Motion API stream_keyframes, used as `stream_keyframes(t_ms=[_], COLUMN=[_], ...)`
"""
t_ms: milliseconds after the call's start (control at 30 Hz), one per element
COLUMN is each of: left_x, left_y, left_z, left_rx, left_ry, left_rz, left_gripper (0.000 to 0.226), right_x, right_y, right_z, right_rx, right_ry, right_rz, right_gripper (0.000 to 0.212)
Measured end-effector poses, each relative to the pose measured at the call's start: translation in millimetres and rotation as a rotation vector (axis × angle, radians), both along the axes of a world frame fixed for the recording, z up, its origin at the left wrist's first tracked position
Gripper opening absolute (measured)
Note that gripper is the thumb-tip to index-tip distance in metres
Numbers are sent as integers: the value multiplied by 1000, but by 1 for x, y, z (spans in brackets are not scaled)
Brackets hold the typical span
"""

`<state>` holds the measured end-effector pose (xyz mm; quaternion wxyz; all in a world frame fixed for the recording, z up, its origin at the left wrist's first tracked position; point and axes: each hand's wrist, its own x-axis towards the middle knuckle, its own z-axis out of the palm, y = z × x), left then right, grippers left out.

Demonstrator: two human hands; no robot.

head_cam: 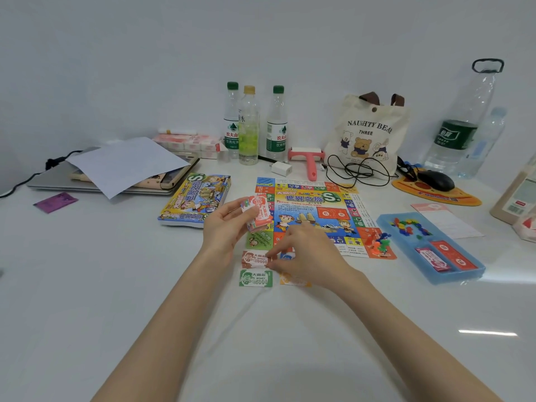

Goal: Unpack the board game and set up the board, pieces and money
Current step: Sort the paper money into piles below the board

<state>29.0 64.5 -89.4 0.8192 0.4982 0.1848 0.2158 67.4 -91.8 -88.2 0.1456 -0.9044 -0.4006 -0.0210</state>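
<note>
1. Board (319,210): is lying unfolded and flat on the white table (116,271), past both hands.
2. Box (197,200): is sitting just left of the board, cover art facing up.
3. Left hand (229,224): is holding a wad of notes (258,211) above the board's near-left corner, thumb and curled fingers wrapped round it, a red note facing outward.
4. Right hand (307,250): is reaching down to the table, fingertips pinching the right edge of the red notes (255,258) that are lying just in front of the board.
5. Green note (255,278): is lying flat, just nearer than the red notes.
6. Orange note (294,281): is lying right of the green note, partly hidden under the right wrist.
7. Pawns (380,242): are lying in a small heap on the board's near-right corner.
8. Tray (429,248): blue, is sitting right of the board, holding small coloured pieces (410,226) at its far end and 2 card packs (443,258) at its near end.
9. Behind the board: 3 bottles (248,132), a bear-print bag (367,134), a pink roller (309,162) and a mouse (435,179) are standing along the wall.
</note>
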Motion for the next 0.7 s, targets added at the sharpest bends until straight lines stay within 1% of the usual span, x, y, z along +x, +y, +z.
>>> stream_keyframes(t_ms=[233, 467, 533, 633, 700], left_x=[0, -1, -1, 1, 1], left_y=[1, 0, -1, -3, -8], left_z=[0, 0, 0, 0, 2], left_rx=[3, -16, -36, -78, -111], left_ry=[0, 0, -15, -17, -25], left_rz=[-4, -18, -32, -87, -143], left_gripper=[25, 26, 29, 38, 40], right_x=[-3, 1, 7, 11, 11], right_y=[3, 3, -4, -12, -14], right_z=[0, -2, 1, 9, 11], right_rx=[-13, 33, 163, 492, 633], right_ry=[-22, -27, 13, 185, 271], right_rz=[-15, -11, -43, -146, -193], right_gripper=[27, 25, 20, 14, 12])
